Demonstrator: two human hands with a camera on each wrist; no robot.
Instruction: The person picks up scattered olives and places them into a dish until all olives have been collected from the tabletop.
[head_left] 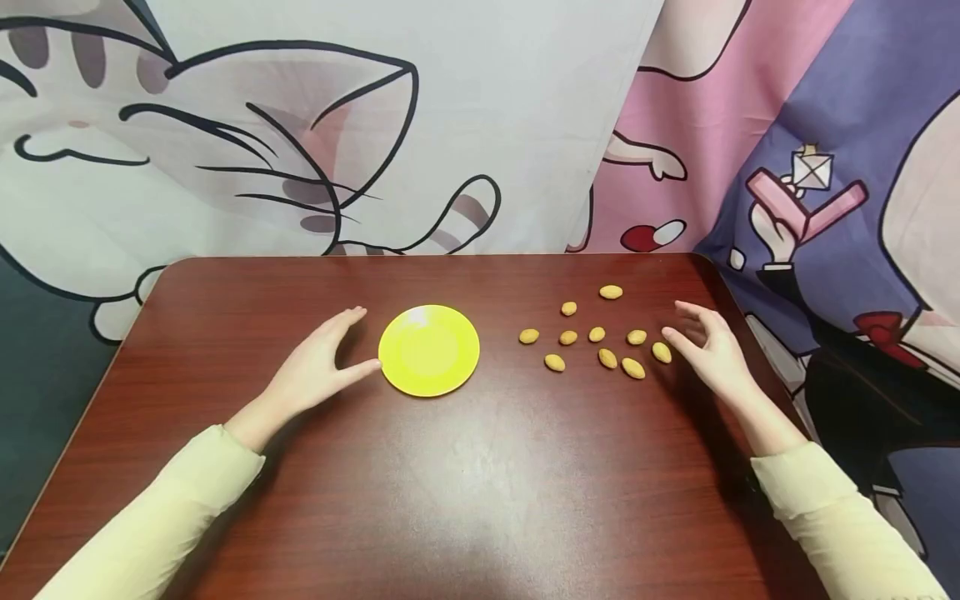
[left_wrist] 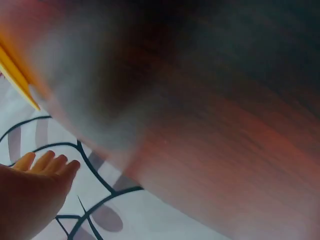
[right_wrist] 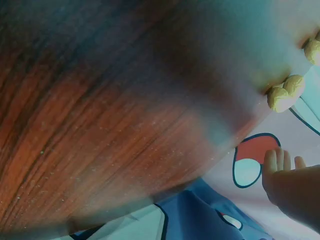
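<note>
A round yellow plate (head_left: 429,350) lies flat on the dark red-brown table. Left of it is my left hand (head_left: 315,367), its fingers extended and thumb apart. The thumb tip is at the plate's rim; whether they touch I cannot tell. Several small yellow-tan ovals, like nuts in their shells, lie scattered right of the plate, one nut (head_left: 555,362) nearest its side. My right hand (head_left: 712,350) hovers at their right, relaxed and holding nothing, its thumb close to the rightmost nut (head_left: 662,352). In the right wrist view a few nuts (right_wrist: 293,85) show near the hand (right_wrist: 287,185).
The wooden table (head_left: 480,500) has rounded back corners. Directly behind it hangs a cartoon-printed cloth (head_left: 525,125), with a cat on the left and pink and blue areas on the right. Both wrist views are partly blurred.
</note>
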